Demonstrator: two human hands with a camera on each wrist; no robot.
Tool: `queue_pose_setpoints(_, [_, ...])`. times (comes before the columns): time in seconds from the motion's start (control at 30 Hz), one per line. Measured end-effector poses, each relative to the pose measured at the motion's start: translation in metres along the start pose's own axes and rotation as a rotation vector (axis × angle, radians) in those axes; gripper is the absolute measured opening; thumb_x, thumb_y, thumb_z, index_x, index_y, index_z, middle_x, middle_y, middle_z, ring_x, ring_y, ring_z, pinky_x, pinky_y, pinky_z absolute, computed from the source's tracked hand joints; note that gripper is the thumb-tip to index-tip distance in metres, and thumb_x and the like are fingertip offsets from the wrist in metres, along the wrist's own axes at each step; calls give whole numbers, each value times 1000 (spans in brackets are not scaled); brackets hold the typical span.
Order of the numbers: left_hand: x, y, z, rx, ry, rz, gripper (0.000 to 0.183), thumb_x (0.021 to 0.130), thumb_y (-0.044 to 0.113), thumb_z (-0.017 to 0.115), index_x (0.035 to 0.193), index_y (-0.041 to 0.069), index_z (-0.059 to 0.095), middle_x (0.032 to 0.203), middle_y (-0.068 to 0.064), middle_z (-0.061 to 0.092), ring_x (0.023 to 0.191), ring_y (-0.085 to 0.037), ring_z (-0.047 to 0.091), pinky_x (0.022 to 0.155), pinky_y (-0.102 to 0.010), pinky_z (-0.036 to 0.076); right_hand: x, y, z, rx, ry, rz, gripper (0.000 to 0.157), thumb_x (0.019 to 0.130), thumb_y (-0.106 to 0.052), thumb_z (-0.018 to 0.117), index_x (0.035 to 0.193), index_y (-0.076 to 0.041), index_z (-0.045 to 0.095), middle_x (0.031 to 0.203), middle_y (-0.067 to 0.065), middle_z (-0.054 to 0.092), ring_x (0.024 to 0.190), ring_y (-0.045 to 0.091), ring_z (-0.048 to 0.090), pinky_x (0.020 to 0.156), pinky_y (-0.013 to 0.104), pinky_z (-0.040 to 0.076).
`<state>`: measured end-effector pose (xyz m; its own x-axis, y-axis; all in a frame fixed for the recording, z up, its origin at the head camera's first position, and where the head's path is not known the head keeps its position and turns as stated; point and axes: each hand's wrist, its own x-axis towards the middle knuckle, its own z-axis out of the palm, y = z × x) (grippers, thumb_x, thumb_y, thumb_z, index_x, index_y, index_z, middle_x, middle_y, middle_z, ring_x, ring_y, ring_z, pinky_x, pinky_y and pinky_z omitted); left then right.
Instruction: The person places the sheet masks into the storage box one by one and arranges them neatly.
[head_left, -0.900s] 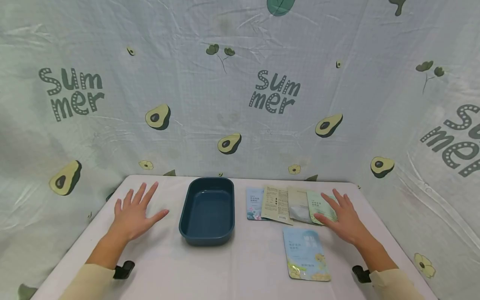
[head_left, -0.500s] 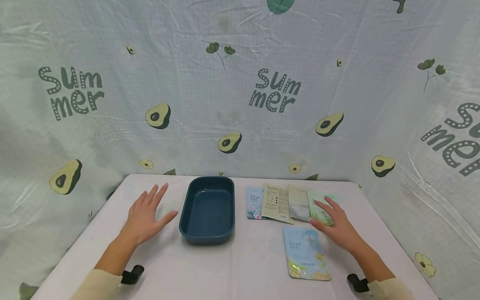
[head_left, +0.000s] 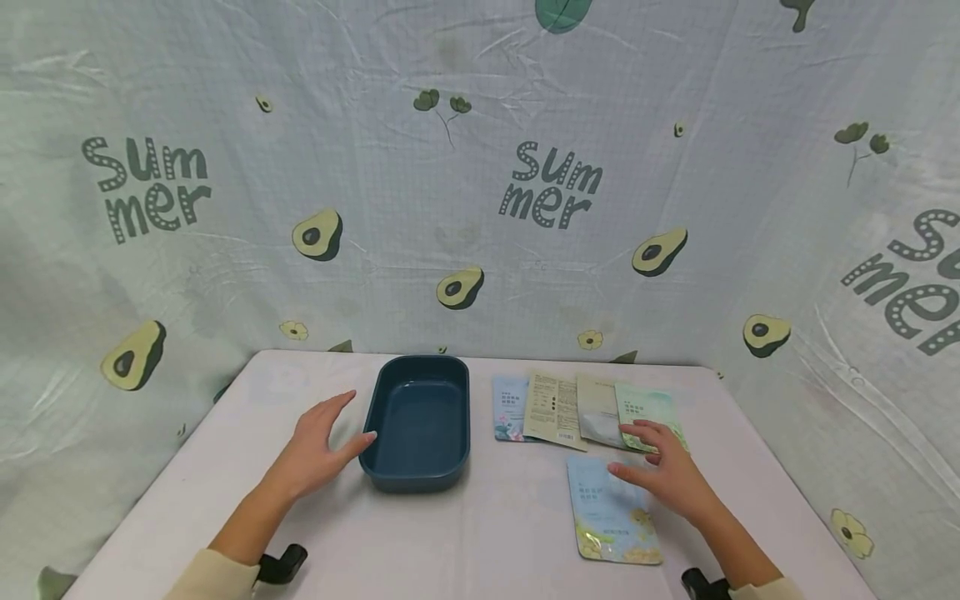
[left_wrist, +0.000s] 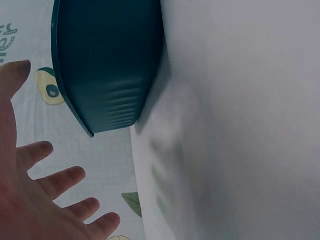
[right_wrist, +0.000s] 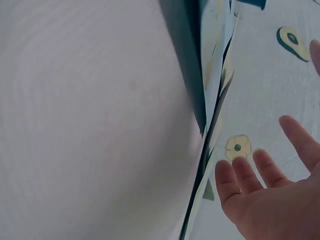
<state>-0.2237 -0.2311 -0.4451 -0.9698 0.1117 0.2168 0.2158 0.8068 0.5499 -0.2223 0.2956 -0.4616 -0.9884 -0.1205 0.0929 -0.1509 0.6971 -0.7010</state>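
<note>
A dark blue rectangular basin [head_left: 414, 481] stands left of centre on the table. My left hand [head_left: 315, 446] is beside its left wall, fingers relaxed, the thumb overlapping the rim in the head view. In the left wrist view that hand [left_wrist: 45, 195] holds nothing and the basin's ribbed outer wall [left_wrist: 112, 95] shows. My right hand [head_left: 667, 475] hovers over the upper right of a light blue flat pouch [head_left: 609, 521] with yellow flowers, fingers loosely bent. Nothing is between the fingers of the right hand [right_wrist: 275, 190] in the right wrist view.
Behind the blue pouch several flat pouches lie overlapping in a row: a blue one [head_left: 510, 408], a beige printed one [head_left: 553, 408], a beige and silver one [head_left: 597, 408] and a green one [head_left: 641, 406]. A patterned curtain [head_left: 360, 183] hangs behind the white table [head_left: 420, 550].
My left hand has moved right and nearer, up to the basin's side. My right hand has come left and nearer, from the green pouch to over the blue one, its fingers bending more.
</note>
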Motion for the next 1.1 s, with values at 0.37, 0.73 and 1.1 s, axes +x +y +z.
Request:
queue_pose_setpoints(0.37, [-2,4,16,-227,-97,-192,74,102,41,62,158,4,32,150,-26,45,138,-47,46,109,-60,45,2,1,5,98,-33,183,63,81,-42,85,131,-7,68,134,15,67,113,27,65,88,40,57])
queue_pose_setpoints(0.73, [-2,3,20,-429,-135,-276,63,102,31,63,154,5,40,128,-18,57,112,-27,62,87,-36,57,7,1,3,52,-69,236,64,78,-42,88,128,-6,70,129,16,67,103,23,63,75,32,50])
queue_pose_setpoints(1.1, [-4,-2,21,-570,-130,-275,59,102,25,63,153,4,42,124,-16,53,93,-18,62,78,-29,58,13,6,1,25,-112,220,59,78,-36,88,126,-6,71,121,12,69,98,22,58,74,32,48])
